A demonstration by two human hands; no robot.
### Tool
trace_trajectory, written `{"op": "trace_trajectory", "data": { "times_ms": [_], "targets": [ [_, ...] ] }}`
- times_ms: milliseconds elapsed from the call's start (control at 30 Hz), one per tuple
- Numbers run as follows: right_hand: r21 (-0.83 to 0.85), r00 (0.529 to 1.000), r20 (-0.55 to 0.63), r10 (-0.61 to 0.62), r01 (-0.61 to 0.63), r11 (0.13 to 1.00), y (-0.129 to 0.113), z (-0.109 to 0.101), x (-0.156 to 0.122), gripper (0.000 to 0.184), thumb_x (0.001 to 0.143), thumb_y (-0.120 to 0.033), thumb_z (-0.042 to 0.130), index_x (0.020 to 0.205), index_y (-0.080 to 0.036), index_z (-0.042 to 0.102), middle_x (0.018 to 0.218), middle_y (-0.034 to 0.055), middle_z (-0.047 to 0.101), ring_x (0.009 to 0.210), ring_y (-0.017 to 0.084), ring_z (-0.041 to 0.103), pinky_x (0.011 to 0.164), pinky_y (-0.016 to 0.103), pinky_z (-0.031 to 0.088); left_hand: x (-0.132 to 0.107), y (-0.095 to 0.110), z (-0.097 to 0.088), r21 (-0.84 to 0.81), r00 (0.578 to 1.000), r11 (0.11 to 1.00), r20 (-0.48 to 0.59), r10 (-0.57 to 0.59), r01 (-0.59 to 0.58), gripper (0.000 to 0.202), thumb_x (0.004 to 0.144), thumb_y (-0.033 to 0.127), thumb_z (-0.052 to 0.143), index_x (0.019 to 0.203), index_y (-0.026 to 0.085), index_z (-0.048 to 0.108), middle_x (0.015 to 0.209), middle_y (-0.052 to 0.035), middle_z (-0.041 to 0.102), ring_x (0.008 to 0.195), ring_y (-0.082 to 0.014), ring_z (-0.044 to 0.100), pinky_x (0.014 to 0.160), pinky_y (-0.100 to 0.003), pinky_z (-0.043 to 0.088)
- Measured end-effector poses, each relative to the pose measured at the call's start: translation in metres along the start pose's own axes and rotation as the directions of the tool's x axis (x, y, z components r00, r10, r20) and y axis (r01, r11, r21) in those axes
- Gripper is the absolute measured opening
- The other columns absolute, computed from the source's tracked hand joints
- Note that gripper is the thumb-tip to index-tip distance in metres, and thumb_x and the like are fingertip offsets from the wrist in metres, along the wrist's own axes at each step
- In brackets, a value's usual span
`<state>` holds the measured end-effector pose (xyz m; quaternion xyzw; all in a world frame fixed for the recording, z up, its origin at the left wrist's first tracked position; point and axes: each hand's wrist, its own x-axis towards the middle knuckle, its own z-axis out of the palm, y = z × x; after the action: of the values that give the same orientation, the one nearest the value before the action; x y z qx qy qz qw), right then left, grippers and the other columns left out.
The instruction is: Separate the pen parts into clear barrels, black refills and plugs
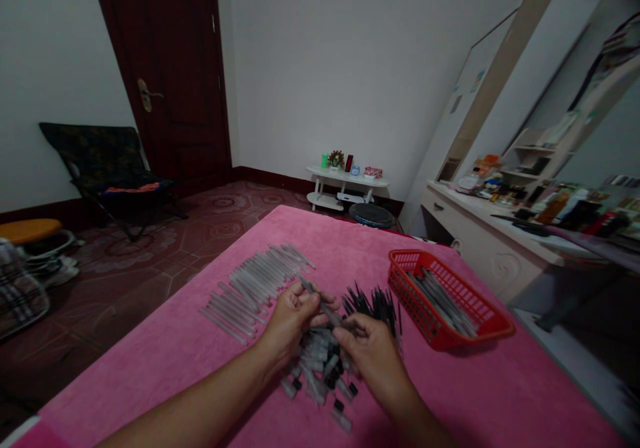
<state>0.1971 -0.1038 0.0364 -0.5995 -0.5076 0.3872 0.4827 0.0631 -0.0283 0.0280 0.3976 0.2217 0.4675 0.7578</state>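
Pink cloth covers the tabletop (165, 361), with a row of clear tubes (255, 285) to the left, black refills (374, 301) fanned just beyond my hands, and a red basket (418, 311) of pens to the right. My left hand (293, 321) and right hand (373, 353) are closed on one tube (327, 309), held between them above a heap of caps (320, 371).

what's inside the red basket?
The red basket holds a bundle of slim grey-and-dark pens lying lengthwise. Its floor beneath them is covered, and whether more lie underneath cannot be seen.
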Motion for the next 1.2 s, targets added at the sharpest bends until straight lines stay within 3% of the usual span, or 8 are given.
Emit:
{"op": "trace_trajectory", "data": {
  "times_ms": [100,267,433,567,733,833,1067,1200],
  "targets": [
    [0.033,1.0,0.0,-0.023,0.023,0.999,-0.002,-0.001,0.0,0.024,0.072,-0.038,0.066,0.073,-0.016,0.057,0.061,-0.0022,0.057,0.053,0.011,0.052,0.05,0.021,0.039,0.0,0.0,0.0,0.015,1.0,1.0,-0.002,-0.002,0.002,0.028,0.074,0.03,0.071,0.086,0.016,0.05,0.085,-0.0082,0.069,0.08,-0.0203,0.068,0.067,-0.028,0.054],
    [0.025,0.993,0.09,0.076,-0.078,0.997,0.002,-0.001,-0.001,0.04,0.082,-0.053,0.048,0.067,-0.016,0.053,0.049,-0.004,0.048,0.034,0.007,0.038,0.035,0.02,0.026,0.001,-0.001,-0.002,0.014,1.0,1.0,-0.022,0.003,-0.003,0.029,0.072,0.03,0.073,0.085,0.016,0.051,0.083,-0.0066,0.069,0.078,-0.0186,0.068,0.065,-0.026,0.053],
    [0.003,0.999,0.007,0.042,-0.042,0.999,-0.003,-0.004,0.0,0.019,0.068,-0.033,0.064,0.068,-0.016,0.056,0.054,-0.0044,0.049,0.039,0.006,0.037,0.035,0.018,0.027,0.005,-0.002,-0.006,-0.005,0.997,1.0,-0.07,0.014,-0.014,0.03,0.071,0.033,0.073,0.085,0.015,0.055,0.082,-0.0062,0.068,0.074,-0.0176,0.067,0.063,-0.026,0.054],
    [0.001,0.998,0.005,0.068,-0.068,0.998,-0.005,-0.006,0.0,0.02,0.07,-0.033,0.061,0.062,-0.016,0.053,0.048,-0.0054,0.045,0.037,0.005,0.036,0.034,0.018,0.026,0.009,-0.002,-0.01,-0.029,0.991,0.999,-0.132,0.037,-0.041,0.032,0.069,0.035,0.075,0.085,0.014,0.058,0.08,-0.0054,0.068,0.074,-0.0171,0.067,0.063,-0.026,0.054],
    [0.322,0.973,0.173,0.154,-0.203,0.925,0.006,-0.005,0.0,0.024,0.073,-0.04,0.05,0.067,-0.016,0.052,0.048,-0.0036,0.049,0.032,0.007,0.039,0.03,0.018,0.027,0.012,0.0,-0.013,-0.032,0.982,0.998,-0.181,0.044,-0.05,0.031,0.069,0.034,0.074,0.085,0.014,0.056,0.082,-0.0054,0.067,0.076,-0.0161,0.067,0.063,-0.025,0.054],
    [0.449,0.967,0.18,0.178,-0.242,0.86,0.008,-0.004,-0.001,0.025,0.073,-0.042,0.052,0.066,-0.018,0.049,0.044,-0.0052,0.045,0.032,0.007,0.035,0.029,0.018,0.024,0.01,-0.001,-0.012,-0.04,0.987,0.998,-0.16,0.035,-0.042,0.03,0.071,0.034,0.074,0.086,0.014,0.056,0.081,-0.0045,0.067,0.075,-0.0155,0.066,0.064,-0.025,0.055],
    [0.164,0.985,0.123,0.118,-0.138,0.977,-0.003,-0.009,0.001,0.031,0.071,-0.044,0.066,0.068,-0.015,0.054,0.048,-0.0078,0.038,0.04,0.004,0.028,0.039,0.018,0.021,0.007,-0.001,-0.007,-0.02,0.993,0.999,-0.12,0.025,-0.028,0.03,0.071,0.034,0.073,0.084,0.015,0.054,0.075,-0.004,0.066,0.069,-0.0161,0.066,0.061,-0.026,0.055],
    [-0.118,0.931,0.358,0.07,-0.03,0.993,-0.013,-0.024,-0.002,0.017,0.069,-0.027,0.063,0.061,-0.012,0.059,0.053,-0.0029,0.049,0.051,0.008,0.042,0.048,0.02,0.029,0.018,0.016,-0.015,-0.018,0.972,0.994,-0.213,0.099,-0.105,0.029,0.07,0.034,0.074,0.083,0.015,0.055,0.072,-0.0021,0.065,0.065,-0.0138,0.065,0.052,-0.02,0.051]
  ]
}}
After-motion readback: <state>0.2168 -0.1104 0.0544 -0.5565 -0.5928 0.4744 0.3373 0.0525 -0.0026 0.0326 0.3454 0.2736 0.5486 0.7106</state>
